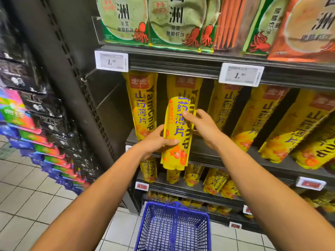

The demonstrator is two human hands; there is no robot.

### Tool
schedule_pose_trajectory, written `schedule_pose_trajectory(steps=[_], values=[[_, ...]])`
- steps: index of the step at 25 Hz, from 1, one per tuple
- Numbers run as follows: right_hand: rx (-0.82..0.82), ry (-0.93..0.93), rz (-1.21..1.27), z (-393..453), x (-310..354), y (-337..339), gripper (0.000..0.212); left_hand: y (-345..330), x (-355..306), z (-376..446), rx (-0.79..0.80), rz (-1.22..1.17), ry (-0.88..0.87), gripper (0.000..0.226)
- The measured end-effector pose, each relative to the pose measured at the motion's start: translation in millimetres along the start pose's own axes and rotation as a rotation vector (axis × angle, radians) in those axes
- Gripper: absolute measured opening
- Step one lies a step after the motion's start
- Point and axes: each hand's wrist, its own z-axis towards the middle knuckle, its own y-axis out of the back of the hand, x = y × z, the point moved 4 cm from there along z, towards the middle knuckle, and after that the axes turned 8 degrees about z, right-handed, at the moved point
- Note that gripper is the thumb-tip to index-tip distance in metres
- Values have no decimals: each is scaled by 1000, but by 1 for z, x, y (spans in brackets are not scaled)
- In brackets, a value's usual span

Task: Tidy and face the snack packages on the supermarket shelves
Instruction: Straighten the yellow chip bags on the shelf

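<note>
Both hands hold one yellow yam chip pack (176,133) up in front of the middle shelf (199,154), upright w/ a slight tilt, printed side toward the camera. Left hand (155,142) grips the pack's lower left edge, thumb across the front, fingers hidden behind. Right hand (201,124) pinches the upper right edge, fingertips on the front near the purple lettering, rest of the hand beside and behind the pack.

The held pack sits just in front of a second yam chip pack (183,86) standing on that shelf; another yellow pack (141,100) stands to the left, w/ a dark gap between them. More yellow packs (272,120) lean at an angle along the right of the same shelf. Lower shelves carry smaller-looking rows of the same yellow packs (213,180).

Top shelf: green shrimp cracker bags (150,20) w/ red octopus art, an orange bag (304,28) at far right. Two white price tags, left tag (111,61) and right tag (241,75), clip to the shelf edge, each reading 1.40.

Blue plastic basket (174,229) on the tiled floor (27,196) below the arms. Far left: dark and bright multicolour bags (36,124) hang in a stacked column.
</note>
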Motion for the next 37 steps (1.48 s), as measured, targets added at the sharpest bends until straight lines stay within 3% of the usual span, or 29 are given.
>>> schedule_pose_trajectory(steps=[4,9,14,20,22,25,27,28,30,32,34,37], values=[[-106,-12,9,22,-5,-1,18,17,-9,27,-29,44,-46,70],[-177,-17,-86,41,-3,-2,30,31,-13,63,-137,168,-64,64],[-169,-39,-191,47,-13,-3,15,27,4,85,-170,279,-73,59],[-227,-35,-340,48,-5,-9,33,25,9,71,-190,295,-158,64],[-221,-22,-366,49,-4,-9,35,32,21,53,-300,218,-190,65],[-185,-22,-349,46,-10,-7,36,62,37,27,-588,81,-229,33],[-173,5,-314,44,-16,-3,11,84,41,14,-751,90,-209,43],[-170,13,-282,42,-20,-1,28,93,42,13,-776,93,-181,59],[-184,16,-218,32,-20,-2,67,105,41,21,-702,84,-131,97],[-188,23,-189,24,-21,-2,76,107,36,32,-554,75,-122,116],[-201,9,-189,17,-24,0,74,107,34,42,-472,68,-149,113],[-214,-14,-195,5,-25,4,73,114,33,49,-503,125,-153,87]])
